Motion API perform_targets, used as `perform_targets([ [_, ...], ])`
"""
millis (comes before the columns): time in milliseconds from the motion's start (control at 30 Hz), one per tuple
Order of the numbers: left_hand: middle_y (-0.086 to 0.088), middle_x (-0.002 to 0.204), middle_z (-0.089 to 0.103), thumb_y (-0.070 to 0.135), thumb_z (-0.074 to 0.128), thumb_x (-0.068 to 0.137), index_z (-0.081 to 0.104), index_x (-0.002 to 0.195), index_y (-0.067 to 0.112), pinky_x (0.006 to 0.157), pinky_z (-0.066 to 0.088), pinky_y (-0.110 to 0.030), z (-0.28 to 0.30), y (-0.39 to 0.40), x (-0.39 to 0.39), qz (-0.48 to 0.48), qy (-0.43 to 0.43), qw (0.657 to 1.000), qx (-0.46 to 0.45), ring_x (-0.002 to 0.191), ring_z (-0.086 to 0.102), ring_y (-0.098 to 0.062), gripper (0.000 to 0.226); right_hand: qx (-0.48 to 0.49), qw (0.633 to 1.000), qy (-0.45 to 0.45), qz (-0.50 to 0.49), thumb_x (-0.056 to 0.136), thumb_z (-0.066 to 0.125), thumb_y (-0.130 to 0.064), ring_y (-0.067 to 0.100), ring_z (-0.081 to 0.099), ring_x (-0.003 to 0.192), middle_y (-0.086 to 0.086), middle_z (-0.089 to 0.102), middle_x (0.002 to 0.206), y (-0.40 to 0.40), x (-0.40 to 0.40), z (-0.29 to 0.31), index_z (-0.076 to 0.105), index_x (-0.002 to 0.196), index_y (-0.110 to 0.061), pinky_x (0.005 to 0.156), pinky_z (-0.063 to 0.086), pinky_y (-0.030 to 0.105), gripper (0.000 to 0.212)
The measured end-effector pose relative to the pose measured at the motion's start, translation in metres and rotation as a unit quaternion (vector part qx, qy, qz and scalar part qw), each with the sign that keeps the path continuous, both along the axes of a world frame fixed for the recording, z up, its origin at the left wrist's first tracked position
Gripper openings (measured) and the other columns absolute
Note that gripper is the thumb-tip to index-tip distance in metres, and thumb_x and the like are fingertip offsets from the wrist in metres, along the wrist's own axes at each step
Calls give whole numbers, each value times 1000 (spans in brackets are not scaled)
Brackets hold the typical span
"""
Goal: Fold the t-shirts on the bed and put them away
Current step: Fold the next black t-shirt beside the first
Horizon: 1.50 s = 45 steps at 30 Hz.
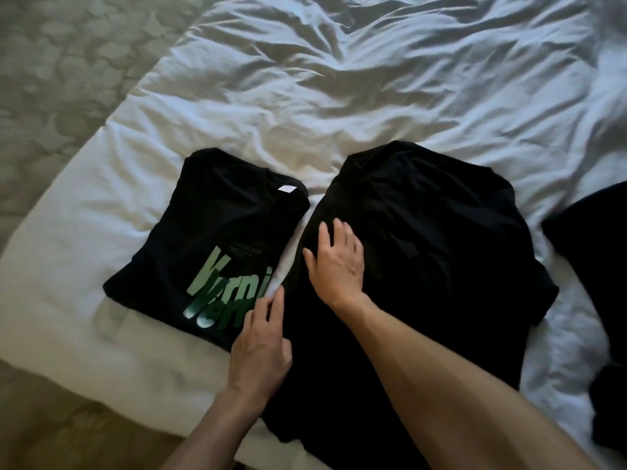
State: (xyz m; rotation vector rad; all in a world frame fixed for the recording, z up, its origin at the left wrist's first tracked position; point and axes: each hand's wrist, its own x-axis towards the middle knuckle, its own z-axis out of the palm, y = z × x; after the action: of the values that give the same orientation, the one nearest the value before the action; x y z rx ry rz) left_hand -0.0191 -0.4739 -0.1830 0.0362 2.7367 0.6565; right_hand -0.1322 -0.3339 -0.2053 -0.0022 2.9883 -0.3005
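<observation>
A plain black t-shirt (424,252) lies spread flat on the white bed, partly folded along its left side. My right hand (336,262) rests flat on its left part, fingers straight and spread. My left hand (261,347) lies at the shirt's left edge with straight fingers touching the fabric. To the left sits a folded black t-shirt with green lettering (210,245), a white tag at its collar.
The white rumpled duvet (339,96) covers the bed. More black clothing (597,300) lies at the right edge. Patterned grey carpet (51,62) shows at upper left, and the bed's near edge runs along the lower left.
</observation>
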Motion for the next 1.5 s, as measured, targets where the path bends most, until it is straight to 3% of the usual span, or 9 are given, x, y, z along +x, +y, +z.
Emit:
perform_targets([
  [167, -6, 125, 57, 4, 73, 69, 43, 146, 11, 61, 52, -24, -3, -17, 24, -30, 23, 999, -22, 89, 58, -19, 82, 14, 996, -85, 38, 104, 24, -49, 29, -1, 152, 15, 0, 164, -13, 8, -8, 9, 157, -14, 122, 3, 44, 65],
  [400, -1, 136, 37, 7, 62, 86, 13, 158, 22, 60, 38, -19, 1, -26, 51, -39, -22, 999, -19, 80, 43, -10, 88, 0, 991, -128, 33, 104, 21, -50, 25, -5, 152, 10, -4, 165, -11, -4, -4, 7, 158, -19, 122, 3, 42, 64],
  [533, 8, 130, 40, 2, 54, 87, 10, 157, 31, 54, 38, -15, 0, -50, 60, -43, -50, 994, 91, 67, 49, -13, 88, -28, 993, -103, 45, 104, 29, -49, 29, 1, 152, 12, 1, 165, 1, 4, 5, 13, 157, -19, 122, 9, 41, 63],
  [667, 10, 115, 50, -2, 55, 88, 27, 154, 28, 60, 46, -16, 1, -51, 66, 59, -70, 974, 208, 76, 56, -9, 78, 23, 996, -64, 49, 102, 37, -48, 35, 12, 149, 17, 12, 162, 4, 29, 8, 21, 155, -18, 120, 13, 43, 63],
  [767, 6, 127, 53, 7, 58, 93, 30, 152, 25, 87, 50, -16, 2, -42, 64, 135, -68, 964, 218, 104, 56, -5, 68, 23, 996, -69, 45, 102, 37, -48, 36, 12, 149, 19, 14, 161, -4, 45, 8, 23, 154, -17, 120, 13, 44, 63],
  [900, 1, 112, 54, -7, 54, 89, 33, 149, 29, 60, 46, -11, 15, -45, 63, 105, -90, 967, 215, 77, 57, -4, 73, 15, 996, -71, 45, 102, 36, -49, 35, 11, 149, 19, 13, 161, -9, 61, 10, 21, 155, -16, 121, 12, 44, 64],
  [967, 10, 106, 55, -7, 54, 89, 40, 139, 36, 54, 45, -11, 19, -58, 62, 146, -107, 952, 245, 73, 59, 1, 67, 16, 995, -87, 51, 102, 34, -50, 34, 8, 150, 18, 10, 162, -5, 68, 10, 17, 156, -16, 121, 10, 43, 66],
  [1100, 2, 114, 60, 5, 60, 93, 48, 126, 30, 84, 58, -35, 18, -64, 71, 312, -180, 863, 355, 102, 63, -17, 43, 9, 993, -101, 53, 102, 34, -51, 34, 7, 150, 20, 9, 162, 2, 80, 12, 15, 156, -14, 121, 10, 43, 68],
  [1500, -5, 104, 64, 3, 55, 95, 57, 132, 15, 64, 47, -22, 23, -92, 87, 280, -190, 910, 239, 83, 58, -13, 39, 13, 985, -152, 76, 101, 34, -55, 36, -6, 151, 20, -8, 162, -15, 108, 14, -1, 157, -17, 122, 4, 49, 76],
])
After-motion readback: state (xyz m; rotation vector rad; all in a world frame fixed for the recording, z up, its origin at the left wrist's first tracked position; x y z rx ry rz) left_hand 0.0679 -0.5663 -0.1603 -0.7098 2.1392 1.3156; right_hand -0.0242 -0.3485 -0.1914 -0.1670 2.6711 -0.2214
